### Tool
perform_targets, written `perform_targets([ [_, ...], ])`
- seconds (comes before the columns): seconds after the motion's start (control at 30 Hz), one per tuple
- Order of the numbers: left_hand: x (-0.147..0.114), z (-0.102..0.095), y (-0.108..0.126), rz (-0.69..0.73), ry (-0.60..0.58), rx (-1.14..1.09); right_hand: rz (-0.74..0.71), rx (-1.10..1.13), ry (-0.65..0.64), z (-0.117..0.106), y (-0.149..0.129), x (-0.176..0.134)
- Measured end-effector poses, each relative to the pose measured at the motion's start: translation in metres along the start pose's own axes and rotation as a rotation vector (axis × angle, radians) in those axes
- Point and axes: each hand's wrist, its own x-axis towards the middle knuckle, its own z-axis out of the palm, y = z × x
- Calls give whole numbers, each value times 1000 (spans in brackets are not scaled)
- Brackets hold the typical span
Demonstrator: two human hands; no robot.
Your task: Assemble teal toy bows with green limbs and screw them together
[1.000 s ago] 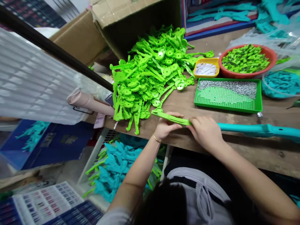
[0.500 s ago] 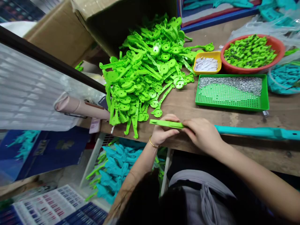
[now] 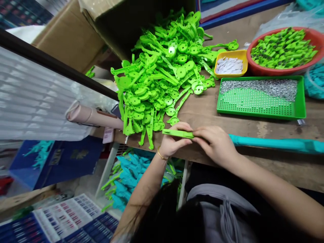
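Note:
A bright green plastic piece [image 3: 178, 133], long and thin, lies level between my two hands at the table's front edge. My left hand [image 3: 174, 141] is closed round its left part, thumb below and fingers behind. With fingertips pinched, my right hand [image 3: 215, 143] grips its right end and hides that end. A long turquoise plastic piece [image 3: 273, 143] stretches rightward from behind my right hand; whether the hand touches it I cannot tell. Beyond my hands is a heap of green plastic parts [image 3: 157, 77] with round discs and slim arms.
A green perforated tray [image 3: 260, 113] holds small silvery metal pieces. Behind it stand a yellow tray [image 3: 245, 64] of white strips and a red bowl [image 3: 275, 70] of small green parts. A pink cylinder [image 3: 93, 116] lies left. Turquoise parts [image 3: 131, 179] fill a container below the table.
The camera view has shifted slightly, so the trays and heap appear further right. Both hands keep hold of the green piece, with my right fingers a little nearer my left hand.

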Motion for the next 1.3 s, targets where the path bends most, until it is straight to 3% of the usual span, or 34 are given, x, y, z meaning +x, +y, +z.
perform_targets([
  [0.13, -5, -6, -3, 40, 50, 22, -1, 4, -9, 8, -6, 4],
  [0.4, -6, 2, -1, 95, 128, 32, 53, -12, -19, 12, -9, 13],
  [0.5, -5, -5, 6, 42, 64, 81, 28, -24, -59, -6, -2, 7],
  [0.67, -9, -15, -3, -30, 106, -3, 25, -431, -93, -45, 14, -19],
  [0.83, -15, 25, -31, -178, 143, -287, -15, -561, -228, -41, 16, -26],
  [0.93, -17, 52, -39, -161, 220, -388, -17, -576, -234, -31, 16, -23],
  [1.1, -12, 65, -36, -167, 294, -399, -32, -571, -214, -28, 17, -21],
  [1.23, -7, 47, -32, -283, 246, -335, -34, -570, -205, -60, 22, -33],
  [1.3, -14, 33, -27, -338, 288, -209, 16, -589, -99, -88, 35, -53],
])
